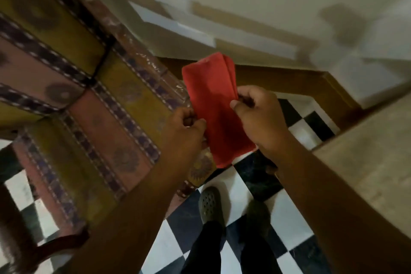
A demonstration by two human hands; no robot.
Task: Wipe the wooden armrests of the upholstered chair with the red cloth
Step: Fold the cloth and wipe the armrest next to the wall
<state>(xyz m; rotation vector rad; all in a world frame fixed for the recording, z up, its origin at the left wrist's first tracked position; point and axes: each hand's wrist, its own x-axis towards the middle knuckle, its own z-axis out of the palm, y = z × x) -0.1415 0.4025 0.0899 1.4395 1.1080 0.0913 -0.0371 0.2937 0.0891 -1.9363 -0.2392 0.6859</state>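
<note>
Both hands pinch the folded red cloth [213, 104] in mid-air: left hand [189, 128] nips its left edge, right hand [255, 115] its right. Soft, light, floppy, I'd judge; bunch it mid-fold. Upholstered chair [89, 87] lies left of the left hand.

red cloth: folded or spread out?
Folded. The red cloth is a narrow strip with layered edges at its top, pinched between left hand and right hand.

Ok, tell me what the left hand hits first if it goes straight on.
The left hand points up-right, so the red cloth it already pinches; beyond that probably the wooden skirting, though depth is unclear.
</note>
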